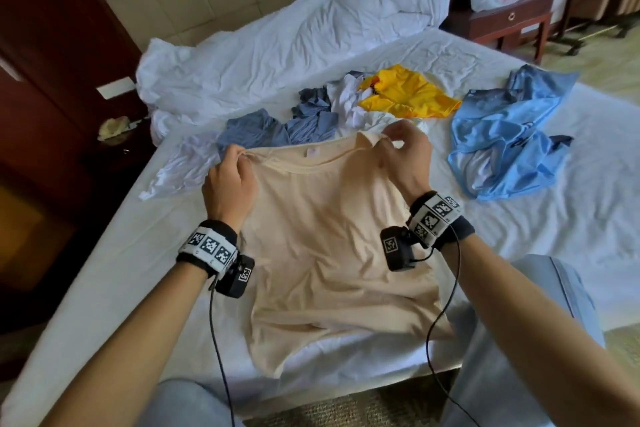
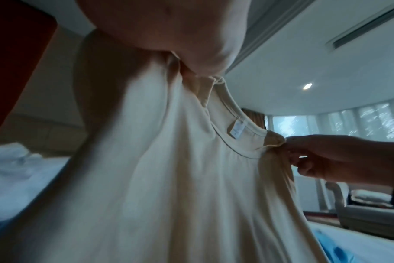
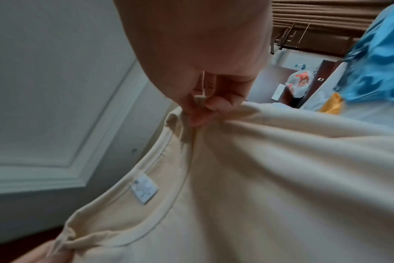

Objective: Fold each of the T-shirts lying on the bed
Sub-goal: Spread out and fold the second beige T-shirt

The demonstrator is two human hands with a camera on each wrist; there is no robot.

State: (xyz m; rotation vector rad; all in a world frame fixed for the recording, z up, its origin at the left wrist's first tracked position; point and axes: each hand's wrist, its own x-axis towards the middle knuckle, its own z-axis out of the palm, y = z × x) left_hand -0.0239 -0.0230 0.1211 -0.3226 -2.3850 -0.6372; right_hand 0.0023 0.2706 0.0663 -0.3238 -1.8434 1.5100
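While held up: the beige T-shirt (image 1: pixel 322 239) hangs from its two shoulder points above the bed (image 1: pixel 519 253), collar away from the person, and its hem drapes near the bed's front edge.
Left hand: the left hand (image 1: pixel 228 184) pinches the left shoulder seam beside the collar; in the left wrist view the cloth is gathered between thumb and fingers.
Right hand: the right hand (image 1: pixel 407 156) pinches the other shoulder in the same way; the right wrist view shows the seam squeezed between thumb and fingertips (image 3: pixel 214 105).
Collar: the neck label (image 3: pixel 144 190) shows inside the collar, so I judge that the front of the shirt faces the person.
Step in hand: it seems to be spreading this shirt flat before the first fold.
How to do it well: keep both hands at equal height and pull them gently apart, so the collar line becomes straight; lay the hem down first, then lower the shoulders, so no wrinkle is trapped below.
Sleeves: they are not clear to see; probably they hang behind, and should be pulled out flat after laying.
Free space: the near part of the bed is bare sheet, enough for the shirt, I think.
Still waiting: a yellow shirt (image 1: pixel 408 94), a light blue shirt (image 1: pixel 505 142), a grey-blue garment (image 1: pixel 277 128) and white garments (image 1: pixel 349 100) lie crumpled further away.
Behind: a white duvet (image 1: pixel 294 42) is bunched at the head of the bed.
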